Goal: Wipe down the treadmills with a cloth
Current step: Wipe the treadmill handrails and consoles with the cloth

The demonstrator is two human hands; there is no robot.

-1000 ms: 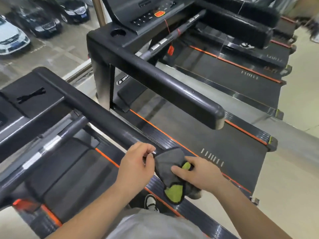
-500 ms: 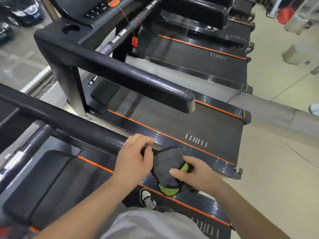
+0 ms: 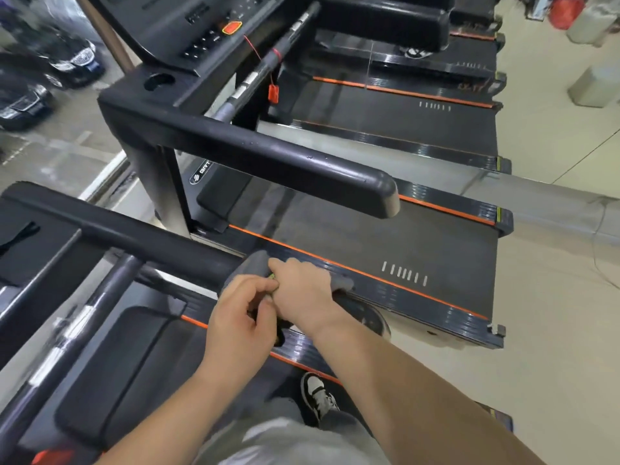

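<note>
Careful: your right hand (image 3: 302, 292) grips the cloth (image 3: 343, 283) on the handrail (image 3: 151, 243); left hand (image 3: 238, 320), at 7 o'clock, grasp unclear; bunched cloth may slip.

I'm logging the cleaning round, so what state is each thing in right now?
near handrail, end covered by the cloth.
cloth, draped over that end, under the right hand.
right hand, grips the cloth.
left hand, fingers curled at the cloth's edge; grip unclear.
safety clip, hanging by its cord.
cup holder, nothing visible inside.
</note>
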